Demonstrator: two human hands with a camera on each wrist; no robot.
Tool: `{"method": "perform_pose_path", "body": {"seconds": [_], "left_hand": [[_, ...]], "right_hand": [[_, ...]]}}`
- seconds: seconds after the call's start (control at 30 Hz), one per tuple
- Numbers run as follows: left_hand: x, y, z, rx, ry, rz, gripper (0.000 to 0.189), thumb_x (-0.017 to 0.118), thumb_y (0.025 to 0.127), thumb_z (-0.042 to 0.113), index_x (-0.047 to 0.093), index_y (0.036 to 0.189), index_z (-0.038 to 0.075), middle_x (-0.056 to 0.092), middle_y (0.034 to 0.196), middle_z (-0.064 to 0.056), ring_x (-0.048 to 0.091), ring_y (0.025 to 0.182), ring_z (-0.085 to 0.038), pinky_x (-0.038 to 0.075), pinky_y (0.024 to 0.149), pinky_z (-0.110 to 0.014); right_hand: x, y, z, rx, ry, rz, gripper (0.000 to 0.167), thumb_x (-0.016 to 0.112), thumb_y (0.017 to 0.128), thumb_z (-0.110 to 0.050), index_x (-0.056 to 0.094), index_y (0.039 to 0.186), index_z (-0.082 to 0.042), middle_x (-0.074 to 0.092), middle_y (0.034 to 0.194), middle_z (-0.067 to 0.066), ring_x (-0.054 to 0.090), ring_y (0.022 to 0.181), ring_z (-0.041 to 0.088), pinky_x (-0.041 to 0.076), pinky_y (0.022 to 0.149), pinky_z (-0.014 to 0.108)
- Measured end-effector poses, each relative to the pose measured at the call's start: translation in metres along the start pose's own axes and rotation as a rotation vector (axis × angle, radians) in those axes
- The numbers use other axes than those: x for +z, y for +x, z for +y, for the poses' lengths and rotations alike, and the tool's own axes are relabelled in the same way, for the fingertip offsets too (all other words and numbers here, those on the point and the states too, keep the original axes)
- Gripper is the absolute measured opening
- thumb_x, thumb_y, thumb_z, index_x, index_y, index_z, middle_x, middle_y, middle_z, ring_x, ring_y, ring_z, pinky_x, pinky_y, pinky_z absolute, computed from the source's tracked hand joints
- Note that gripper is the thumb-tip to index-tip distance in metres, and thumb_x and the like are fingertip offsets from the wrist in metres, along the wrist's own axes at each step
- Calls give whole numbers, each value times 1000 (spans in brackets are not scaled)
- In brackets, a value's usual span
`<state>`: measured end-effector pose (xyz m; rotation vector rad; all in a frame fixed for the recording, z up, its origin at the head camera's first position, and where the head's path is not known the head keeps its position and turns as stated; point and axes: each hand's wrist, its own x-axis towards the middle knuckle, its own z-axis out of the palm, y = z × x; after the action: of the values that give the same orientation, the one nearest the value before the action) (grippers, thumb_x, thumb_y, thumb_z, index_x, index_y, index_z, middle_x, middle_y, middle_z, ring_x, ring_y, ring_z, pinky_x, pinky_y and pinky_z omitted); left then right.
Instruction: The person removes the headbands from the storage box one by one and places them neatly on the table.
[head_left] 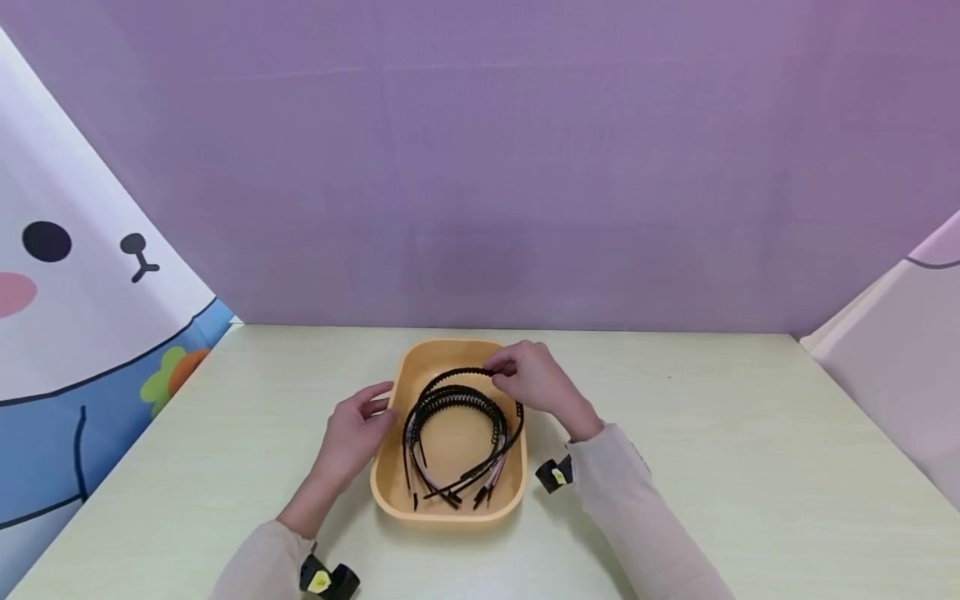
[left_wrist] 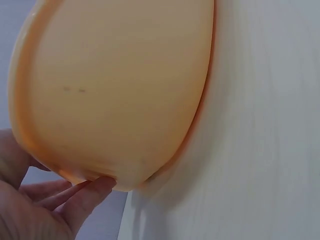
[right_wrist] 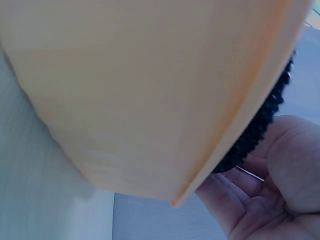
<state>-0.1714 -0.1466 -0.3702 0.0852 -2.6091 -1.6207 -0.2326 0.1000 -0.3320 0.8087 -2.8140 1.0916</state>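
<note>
A yellow plastic basket (head_left: 452, 518) stands on the table, holding several thin headbands (head_left: 425, 410), most of them black with toothed or coiled bands. My left hand (head_left: 351, 440) grips the basket's left rim; in the left wrist view its fingers (left_wrist: 92, 197) press the outer wall while the thumb is at the rim. With my right hand (head_left: 542, 385) I pinch a black headband (head_left: 456, 371) near the basket's upper right corner. That headband sits over the rest, its right side close to the basket's right rim. The right wrist view shows a black toothed band (right_wrist: 255, 135) beside the palm.
The pale table (head_left: 750, 467) extends to both sides of the basket. A purple cloth (head_left: 525, 167) hangs behind the table. Printed cloth with a cartoon animal (head_left: 90, 333) hangs on the left, and another pale cloth (head_left: 900, 358) on the right.
</note>
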Motion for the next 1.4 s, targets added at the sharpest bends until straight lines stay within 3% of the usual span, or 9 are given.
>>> {"method": "perform_pose_path", "body": {"seconds": [0.53, 0.83, 1.4], "left_hand": [[7, -1, 3, -22, 5, 2, 44, 56, 90, 8, 53, 133, 2, 64, 116, -27, 64, 105, -36, 56, 82, -38], [12, 0, 5, -28, 1, -10, 43, 56, 91, 10, 53, 133, 3, 63, 117, -26, 63, 107, -36, 56, 81, -37], [14, 3, 6, -9, 40, 6, 44, 55, 90, 10, 52, 133, 1, 64, 115, -27, 63, 106, -36, 55, 84, -40]], "right_hand": [[-13, 1, 18, -36, 47, 7, 21, 61, 87, -1, 72, 105, -2, 72, 100, 13, 70, 92, 25, 56, 78, 33], [-30, -4, 21, -63, 8, 10, 21, 59, 87, 0, 72, 104, -1, 72, 101, 14, 69, 93, 26, 56, 80, 36], [-54, -14, 48, 20, 15, 4, 19, 61, 87, -2, 72, 104, -3, 71, 100, 14, 68, 94, 28, 56, 81, 39]]}}
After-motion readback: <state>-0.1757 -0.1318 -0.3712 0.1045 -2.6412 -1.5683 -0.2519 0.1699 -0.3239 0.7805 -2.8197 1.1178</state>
